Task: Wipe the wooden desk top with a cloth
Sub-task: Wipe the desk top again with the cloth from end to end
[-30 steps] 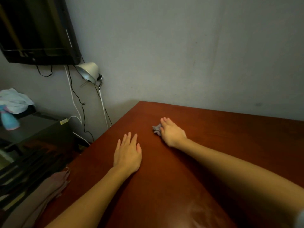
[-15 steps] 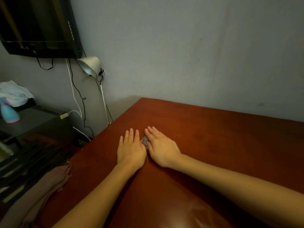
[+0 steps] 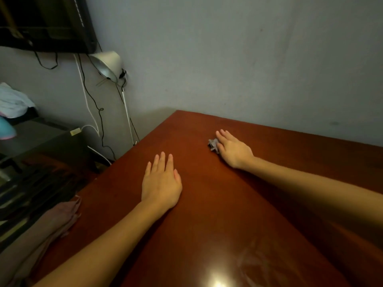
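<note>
Scanning from the left, I log a pinkish fabric draped beside the desk's left edge, then a clip lamp on the wall near the far corner. Next item: the wooden desk top, reddish brown and glossy, with a patch of glare toward the near edge. Next: the left hand, palm down on the wood, fingers straight and close together, holding nothing; I read it as a brace only. Next: the cloth, a small grey crumpled wad lying on the desk toward the far left corner, beyond and to the right of the left hand and well apart from it. Last: the right hand, flat with fingers extended, pressing the cloth onto the wood; the wad shows only at the left side of the fingers, and the rest is hidden beneath them. The cloth is too bunched for me to give a long axis. The relation I note: the cloth sits under the right hand's fingers, on their left, so that hand is the nearer. I judge the next stroke falls to it, with much of the desk lying to its right and toward me.
</note>
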A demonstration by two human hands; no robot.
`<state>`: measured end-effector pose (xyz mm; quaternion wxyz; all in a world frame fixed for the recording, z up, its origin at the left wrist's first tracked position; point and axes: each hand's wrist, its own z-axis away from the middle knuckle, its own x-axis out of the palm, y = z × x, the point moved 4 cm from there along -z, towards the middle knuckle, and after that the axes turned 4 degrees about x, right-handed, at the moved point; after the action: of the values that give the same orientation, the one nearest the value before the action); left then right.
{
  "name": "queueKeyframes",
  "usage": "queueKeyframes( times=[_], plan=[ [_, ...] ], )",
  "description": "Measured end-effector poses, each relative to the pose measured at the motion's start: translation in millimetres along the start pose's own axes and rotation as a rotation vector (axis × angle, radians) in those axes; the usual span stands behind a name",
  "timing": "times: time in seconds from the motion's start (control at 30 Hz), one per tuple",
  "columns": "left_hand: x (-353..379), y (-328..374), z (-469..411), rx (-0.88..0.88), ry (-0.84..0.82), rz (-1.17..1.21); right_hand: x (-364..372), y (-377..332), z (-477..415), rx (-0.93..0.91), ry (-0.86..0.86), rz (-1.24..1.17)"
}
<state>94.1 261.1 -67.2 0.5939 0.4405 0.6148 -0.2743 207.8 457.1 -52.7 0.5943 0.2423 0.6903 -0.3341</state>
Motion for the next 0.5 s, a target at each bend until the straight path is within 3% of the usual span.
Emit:
queueKeyframes(
  times=[0.13, 0.27, 0.37, 0.5],
  plan=[
    [0, 3, 0, -0.013, 0.0, -0.017, 5, -34, 43, -0.214, 0.026, 0.048],
    [0, 1, -3, -0.011, 0.003, -0.026, 10, -71, 17, -0.365, -0.003, -0.004],
    [-1, -1, -3, -0.004, 0.004, -0.016, 14, -65, -37, -0.323, -0.059, -0.019],
    [-2, -1, -1, 0.0, 0.017, 0.007, 5, -2, -95, -0.092, -0.047, -0.041]
  ],
)
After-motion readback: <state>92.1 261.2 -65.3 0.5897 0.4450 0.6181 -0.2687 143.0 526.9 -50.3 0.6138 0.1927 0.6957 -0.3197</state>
